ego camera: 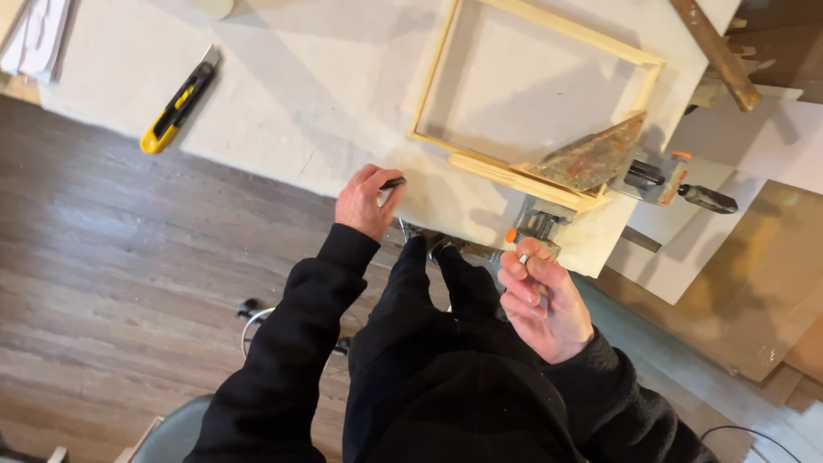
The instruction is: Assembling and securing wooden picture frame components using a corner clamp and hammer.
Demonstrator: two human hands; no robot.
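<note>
Two hands at the table edge, pale wooden frame (531,94) clamped up ahead.
I see my left hand (367,201) pinching a small dark piece (393,183); my right hand (542,298), nearer the orange-tipped clamp (536,227), pinches a tiny metal bit (523,257).

A small dark pencil-like tool (393,183) lies at the table edge.

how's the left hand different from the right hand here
The left hand rests at the table edge, pinching a small dark object; the right hand is raised off the table, near the clamp. The left shows its back; the right is curled, pinching a tiny pale piece. Both wear black sleeves.
</note>
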